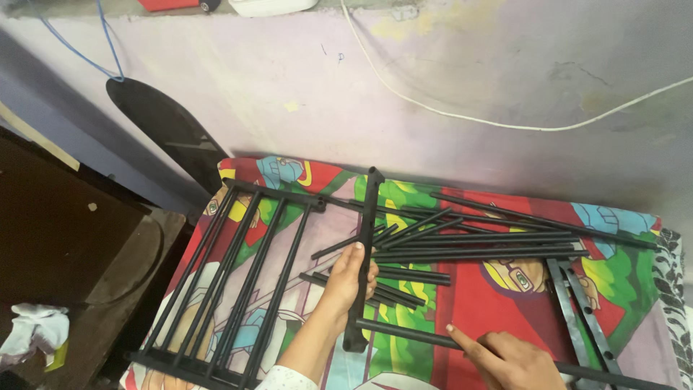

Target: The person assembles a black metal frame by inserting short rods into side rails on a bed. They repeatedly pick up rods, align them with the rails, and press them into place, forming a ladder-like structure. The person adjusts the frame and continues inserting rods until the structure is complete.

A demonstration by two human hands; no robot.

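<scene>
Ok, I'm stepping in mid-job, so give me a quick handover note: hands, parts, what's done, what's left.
Left hand: gripping the upright black side bar.
Right hand: open, forefinger touching a loose black rod lying near that bar's foot.
Done: one rack panel of parallel rods sits assembled on the left of the patterned sheet.
Left: a pile of loose rods and two perforated strips at right, unassembled.
</scene>
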